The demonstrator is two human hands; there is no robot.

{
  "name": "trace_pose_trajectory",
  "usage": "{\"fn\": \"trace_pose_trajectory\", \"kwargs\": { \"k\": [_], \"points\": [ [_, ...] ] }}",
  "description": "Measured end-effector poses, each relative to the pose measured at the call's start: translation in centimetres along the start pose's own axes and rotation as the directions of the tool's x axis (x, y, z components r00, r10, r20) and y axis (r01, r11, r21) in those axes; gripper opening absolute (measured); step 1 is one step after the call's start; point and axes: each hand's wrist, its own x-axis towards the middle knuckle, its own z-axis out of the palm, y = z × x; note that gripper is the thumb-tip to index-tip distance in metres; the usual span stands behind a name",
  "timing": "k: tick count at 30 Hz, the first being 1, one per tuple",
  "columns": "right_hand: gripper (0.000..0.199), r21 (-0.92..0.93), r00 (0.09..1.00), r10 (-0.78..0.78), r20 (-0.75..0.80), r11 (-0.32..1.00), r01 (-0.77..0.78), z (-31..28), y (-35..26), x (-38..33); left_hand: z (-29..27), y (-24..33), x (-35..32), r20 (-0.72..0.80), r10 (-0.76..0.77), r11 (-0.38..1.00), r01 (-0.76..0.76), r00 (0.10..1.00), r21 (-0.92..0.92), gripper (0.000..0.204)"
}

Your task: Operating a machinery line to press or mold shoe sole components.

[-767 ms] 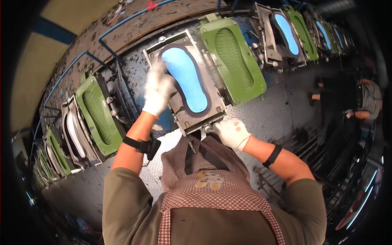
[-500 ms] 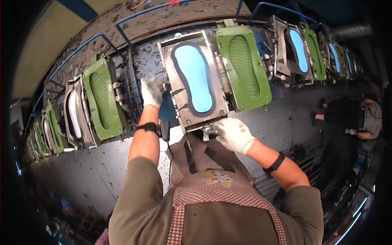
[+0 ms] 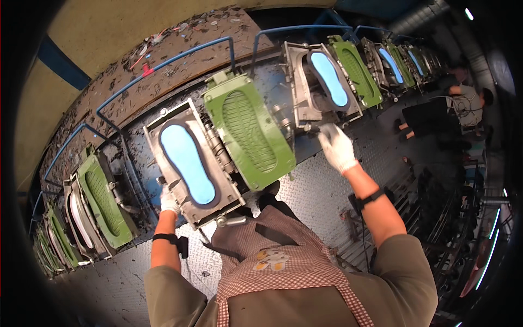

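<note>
Directly ahead lies an open shoe-sole mould [image 3: 173,185], its metal half holding a blue, dark-rimmed sole-shaped piece [image 3: 188,163]. The mould's green half [image 3: 248,131], with a ridged sole-shaped hollow, is hinged on its right. My left hand [image 3: 169,200], in a white glove, is at the metal half's left side, beside a small knob; its fingers are blurred and partly hidden. To the right, my gloved right hand [image 3: 336,148] reaches just below the front edge of another mould [image 3: 305,111], fingers stretched and holding nothing visible. A blue piece [image 3: 329,79] stands partly raised in that mould.
More open green-and-metal moulds [image 3: 103,199] run off in a row on both sides. A handle [image 3: 231,221] sticks out at the near mould's front. Blue rails [image 3: 180,53] and a scrap-strewn board [image 3: 190,41] lie behind. At far right is another person [image 3: 466,109].
My view and body have shifted right along the row, so the near mould now sits further left. My right hand has left its front handle and moved to the mould on the right.
</note>
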Motion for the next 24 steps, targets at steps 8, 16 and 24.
{"fn": "trace_pose_trajectory", "kwargs": {
  "k": [8, 16, 24],
  "points": [
    [0.022, -0.586, 0.988, -0.156, 0.005, 0.800, 0.129, -1.1, 12.5, 20.1, 25.5, 9.2, -15.2, -0.063, 0.830, 0.328, -0.394, 0.555, 0.859, 0.046],
    [0.032, -0.315, 0.959, -0.163, 0.232, 0.920, 0.233, -0.9, 14.7, 25.9, 59.8, -6.9, -17.3, 0.371, 0.637, 0.252, -0.637, 0.676, 0.728, 0.069],
    [0.030, -0.204, 0.956, -0.192, 0.222, 0.950, 0.239, -2.1, 19.2, 26.7, 69.0, -12.5, -16.6, 0.175, 0.250, 0.597, -0.294, 0.952, 0.746, 0.087]
  ]
}}
